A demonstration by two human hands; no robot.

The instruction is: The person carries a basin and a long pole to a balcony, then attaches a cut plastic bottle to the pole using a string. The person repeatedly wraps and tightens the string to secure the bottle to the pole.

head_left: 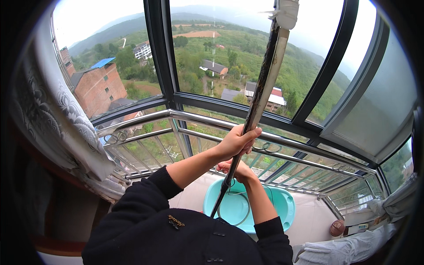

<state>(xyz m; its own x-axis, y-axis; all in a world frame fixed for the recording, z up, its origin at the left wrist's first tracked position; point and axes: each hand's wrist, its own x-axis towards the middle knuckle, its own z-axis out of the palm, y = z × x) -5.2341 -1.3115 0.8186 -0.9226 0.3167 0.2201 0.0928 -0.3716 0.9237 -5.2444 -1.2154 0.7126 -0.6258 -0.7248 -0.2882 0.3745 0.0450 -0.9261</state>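
Observation:
A long pole (261, 84), dark on one side and pale on the other, slants up from near my body toward the window. White material (287, 14) is wrapped about its upper end, which runs out of view. My left hand (240, 142) is closed around the pole at about the height of the railing. Lower down, my right hand (238, 170) is closed at the pole, its fingers curled and partly hidden behind it. Beneath my hands, a turquoise plastic tub (286, 207) rests on the floor. A thin cord or wire curves over the tub, close to the pole.
A metal railing (203, 118) runs in front of dark-framed windows (165, 53). Patterned curtains (66, 106) hang at the left. A brown ball (337, 228) lies on the pale tiled floor (309, 212) at the right, beside white cloth (349, 247). Outside are buildings and green hills.

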